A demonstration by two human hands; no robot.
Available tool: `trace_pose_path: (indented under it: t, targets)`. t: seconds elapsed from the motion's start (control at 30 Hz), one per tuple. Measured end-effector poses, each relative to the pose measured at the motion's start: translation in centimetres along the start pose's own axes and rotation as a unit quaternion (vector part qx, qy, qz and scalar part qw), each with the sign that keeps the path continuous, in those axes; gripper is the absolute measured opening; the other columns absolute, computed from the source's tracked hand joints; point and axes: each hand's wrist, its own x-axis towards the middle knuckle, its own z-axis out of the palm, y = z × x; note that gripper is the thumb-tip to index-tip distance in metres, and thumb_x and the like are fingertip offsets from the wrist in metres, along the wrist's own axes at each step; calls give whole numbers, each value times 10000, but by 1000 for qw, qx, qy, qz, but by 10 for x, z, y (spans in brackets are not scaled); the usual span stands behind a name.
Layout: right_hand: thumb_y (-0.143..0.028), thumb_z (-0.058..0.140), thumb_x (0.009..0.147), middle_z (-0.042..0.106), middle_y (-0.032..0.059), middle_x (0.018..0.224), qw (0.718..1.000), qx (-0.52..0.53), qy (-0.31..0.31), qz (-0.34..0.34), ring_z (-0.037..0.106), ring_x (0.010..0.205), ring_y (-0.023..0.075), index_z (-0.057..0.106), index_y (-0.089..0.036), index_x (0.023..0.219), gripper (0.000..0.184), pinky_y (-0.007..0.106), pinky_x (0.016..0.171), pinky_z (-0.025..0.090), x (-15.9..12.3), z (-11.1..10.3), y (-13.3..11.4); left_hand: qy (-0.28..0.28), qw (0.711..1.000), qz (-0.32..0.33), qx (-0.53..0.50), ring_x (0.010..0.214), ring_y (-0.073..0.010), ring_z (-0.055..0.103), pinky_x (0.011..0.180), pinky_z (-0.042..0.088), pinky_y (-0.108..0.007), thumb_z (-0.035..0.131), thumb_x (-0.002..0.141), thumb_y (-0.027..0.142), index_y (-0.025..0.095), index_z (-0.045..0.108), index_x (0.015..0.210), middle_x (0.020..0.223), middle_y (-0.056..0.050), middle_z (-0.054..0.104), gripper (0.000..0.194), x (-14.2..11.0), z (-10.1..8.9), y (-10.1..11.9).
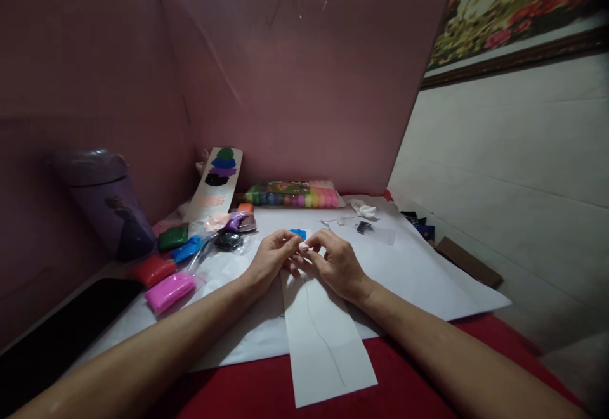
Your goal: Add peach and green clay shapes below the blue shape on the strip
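Observation:
My left hand point(275, 255) and my right hand point(337, 262) meet over a white paper strip point(328, 349). Pinched between the fingertips of both is a small lump of white modelling clay point(303, 247). Just behind the fingers a patch of blue clay point(299, 234) shows at the strip's far end, partly covered by the hands. A thin curved pencil line point(314, 327) runs down the strip towards me.
Bagged clay, such as a pink pack point(170, 292) and a red pack point(152, 270), lies left beside a purple cup point(107, 206). A colour-dabbed card point(214, 187) leans behind. A multicoloured clay bag point(295, 194) lies at the back; white clay point(364, 208) sits right.

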Motion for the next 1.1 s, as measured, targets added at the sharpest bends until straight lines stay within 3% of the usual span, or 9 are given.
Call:
trace_pose_path:
  t: [0.23,0.47,0.63,0.9,1.1]
  targets:
    - [-136,620,789,588,18,798,1000,-1,-6,-1,551,714,161,575,-192,833,84,268,637,413,1,-1,0,0,1000,3,-13,523,-112,580,488,496,-233,775,649,293,120,565,839,682,-26,653,332,0,0,0]
    - [-144,595,813,582,18,798,1000,-2,-2,-7,563,716,157,564,-191,798,59,272,664,425,0,-2,-1,1,1000,0,-26,526,-133,599,481,493,-243,759,666,341,119,587,904,680,-34,657,368,0,0,1]
    - [-127,629,769,594,21,820,1000,-9,-2,-4,571,729,166,566,-190,854,123,281,686,435,0,-2,-1,4,998,-16,-55,523,-84,574,526,480,-201,792,628,250,115,603,900,688,-22,660,357,1,-2,1]
    - [-145,591,805,581,20,800,1000,-5,2,-11,562,723,158,560,-192,797,58,269,669,432,1,-3,-2,-3,999,-11,-41,543,-143,614,501,495,-245,778,644,314,104,597,910,682,-44,662,384,0,1,3]
    - [-165,620,788,587,19,824,1000,-6,-2,-7,568,731,162,569,-205,849,89,275,679,440,0,-2,-2,4,997,-27,-66,548,-115,598,523,502,-233,805,604,268,109,611,905,728,-47,673,392,0,-1,3]
